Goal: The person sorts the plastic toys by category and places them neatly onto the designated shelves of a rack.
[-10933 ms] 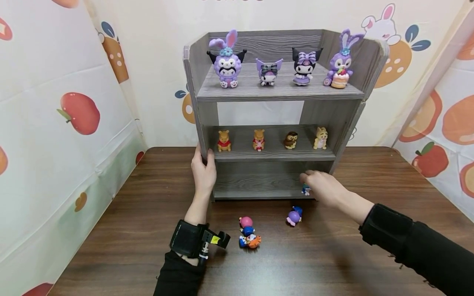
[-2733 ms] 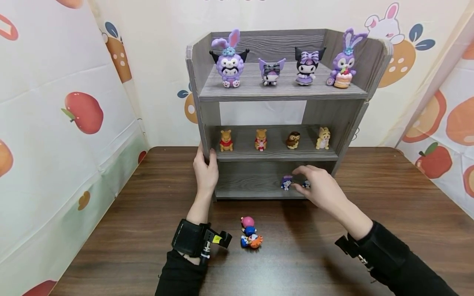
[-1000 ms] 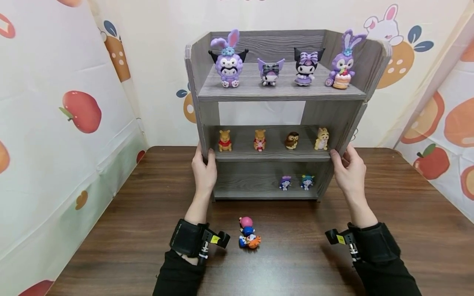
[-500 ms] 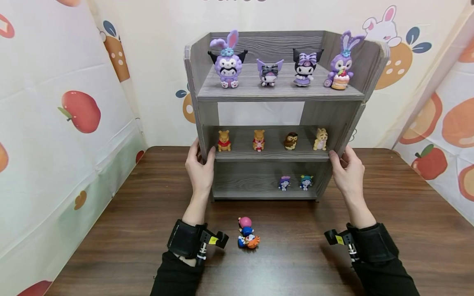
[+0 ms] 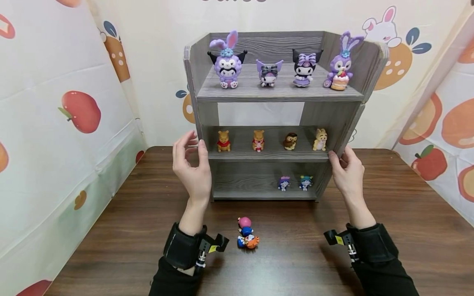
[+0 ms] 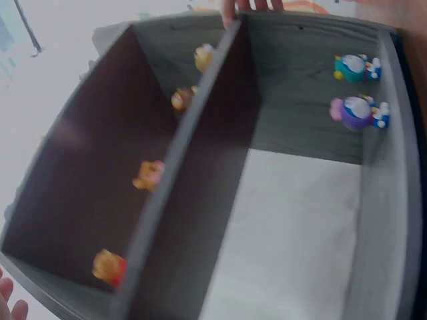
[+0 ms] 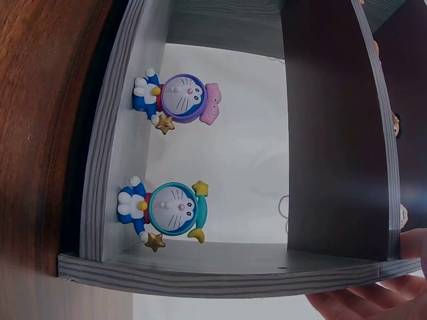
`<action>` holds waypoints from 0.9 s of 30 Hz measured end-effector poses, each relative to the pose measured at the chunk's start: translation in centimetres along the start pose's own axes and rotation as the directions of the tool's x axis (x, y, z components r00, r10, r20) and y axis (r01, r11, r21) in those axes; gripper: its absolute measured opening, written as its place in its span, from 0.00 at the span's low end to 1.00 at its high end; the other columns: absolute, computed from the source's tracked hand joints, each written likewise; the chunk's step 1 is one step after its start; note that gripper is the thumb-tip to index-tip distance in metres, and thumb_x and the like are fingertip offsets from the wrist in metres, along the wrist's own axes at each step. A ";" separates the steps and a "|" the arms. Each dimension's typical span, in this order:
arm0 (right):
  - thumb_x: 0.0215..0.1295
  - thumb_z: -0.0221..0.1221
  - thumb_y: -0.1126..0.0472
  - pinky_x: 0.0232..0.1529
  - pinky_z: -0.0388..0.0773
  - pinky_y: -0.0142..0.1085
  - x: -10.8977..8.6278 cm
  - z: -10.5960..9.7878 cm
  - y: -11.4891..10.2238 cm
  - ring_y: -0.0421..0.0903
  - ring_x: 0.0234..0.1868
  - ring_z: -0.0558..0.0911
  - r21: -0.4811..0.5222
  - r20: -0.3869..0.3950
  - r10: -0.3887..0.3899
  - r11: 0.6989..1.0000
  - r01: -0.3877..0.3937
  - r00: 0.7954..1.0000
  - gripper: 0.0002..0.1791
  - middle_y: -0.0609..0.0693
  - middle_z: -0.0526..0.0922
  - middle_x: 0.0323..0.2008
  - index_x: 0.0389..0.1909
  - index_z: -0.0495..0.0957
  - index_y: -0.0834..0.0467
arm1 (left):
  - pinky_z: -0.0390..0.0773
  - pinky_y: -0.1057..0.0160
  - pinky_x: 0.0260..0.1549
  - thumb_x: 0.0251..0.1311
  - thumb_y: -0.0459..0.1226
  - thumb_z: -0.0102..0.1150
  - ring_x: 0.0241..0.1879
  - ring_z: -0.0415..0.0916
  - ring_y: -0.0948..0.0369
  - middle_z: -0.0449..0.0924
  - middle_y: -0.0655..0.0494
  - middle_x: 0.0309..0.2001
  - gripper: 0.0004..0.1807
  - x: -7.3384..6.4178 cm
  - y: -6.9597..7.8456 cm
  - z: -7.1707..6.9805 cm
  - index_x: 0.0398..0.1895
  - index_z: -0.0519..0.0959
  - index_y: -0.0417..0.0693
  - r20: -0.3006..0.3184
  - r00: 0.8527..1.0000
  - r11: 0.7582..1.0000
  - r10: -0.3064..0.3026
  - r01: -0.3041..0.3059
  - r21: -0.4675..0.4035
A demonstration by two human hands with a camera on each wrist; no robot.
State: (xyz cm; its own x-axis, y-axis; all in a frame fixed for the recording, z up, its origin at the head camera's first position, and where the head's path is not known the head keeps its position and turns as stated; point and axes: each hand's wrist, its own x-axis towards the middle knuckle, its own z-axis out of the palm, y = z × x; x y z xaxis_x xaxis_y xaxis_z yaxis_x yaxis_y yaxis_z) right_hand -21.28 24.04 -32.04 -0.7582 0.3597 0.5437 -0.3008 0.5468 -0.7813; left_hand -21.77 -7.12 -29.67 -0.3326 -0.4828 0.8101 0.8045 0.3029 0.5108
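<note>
A grey wood-grain display shelf (image 5: 274,157) stands on the table. Just off its left side, my left hand (image 5: 192,172) is raised with loosely bent fingers and nothing in it. My right hand (image 5: 348,170) grips the right side panel at middle-board height, thumb in front; the right wrist view shows its fingers (image 7: 380,300) around the panel edge. Two small blue cat figurines stand upright at the right of the bottom level, one with a purple hood (image 7: 183,97) and one with a teal hood (image 7: 175,208). On the table in front lie several colourful figurines (image 5: 248,241).
Purple rabbit and black-eared figurines (image 5: 304,70) line the top level. Bear figurines (image 5: 259,140), an owl (image 5: 290,141) and a yellow rabbit (image 5: 320,139) occupy the middle one. Fruit-printed cloth (image 5: 81,164) hangs at the sides and back of the brown table (image 5: 281,255).
The purple-hooded figurine went from the table to the bottom level beside the teal one. My right hand moved from there to the right panel. My left hand let go of the left panel.
</note>
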 end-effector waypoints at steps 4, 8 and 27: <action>0.67 0.50 0.62 0.30 0.69 0.13 0.0 0.0 0.0 0.12 0.30 0.70 0.009 0.000 0.002 1.000 -0.002 1.000 0.19 0.69 0.80 0.47 0.57 0.73 0.65 | 0.73 0.67 0.38 0.59 0.26 0.54 0.40 0.74 0.52 0.76 0.40 0.38 0.11 0.1 1.8 0.0 0.45 0.77 0.31 0.039 0.998 0.999 0.051 -0.050 -0.016; 0.67 0.51 0.62 0.30 0.69 0.13 0.0 -0.1 -0.1 0.12 0.29 0.70 0.011 0.000 0.001 1.000 -0.001 1.000 0.19 0.69 0.80 0.47 0.57 0.73 0.65 | 0.73 0.68 0.36 0.57 0.24 0.54 0.38 0.73 0.52 0.77 0.39 0.37 0.10 -0.1 3.4 -0.1 0.43 0.78 0.30 0.092 0.993 0.997 0.076 -0.073 -0.039; 0.66 0.51 0.63 0.30 0.69 0.12 0.2 -0.2 0.1 0.13 0.30 0.70 0.014 0.006 -0.016 1.000 0.016 1.000 0.20 0.70 0.80 0.47 0.57 0.73 0.65 | 0.70 0.72 0.23 0.57 0.29 0.59 0.25 0.71 0.64 0.78 0.54 0.29 0.08 -4.0 5.5 1.1 0.40 0.80 0.40 0.803 0.597 0.988 -0.008 -0.120 0.099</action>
State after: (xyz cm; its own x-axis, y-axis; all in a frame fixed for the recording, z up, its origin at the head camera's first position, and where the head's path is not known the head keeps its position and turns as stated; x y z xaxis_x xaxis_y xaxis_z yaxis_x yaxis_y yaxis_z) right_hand -21.33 24.25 -31.97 -0.7566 0.3465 0.5546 -0.3211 0.5419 -0.7767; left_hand -16.53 -2.64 -29.75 -0.5995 0.3691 0.7102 0.7861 0.4386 0.4356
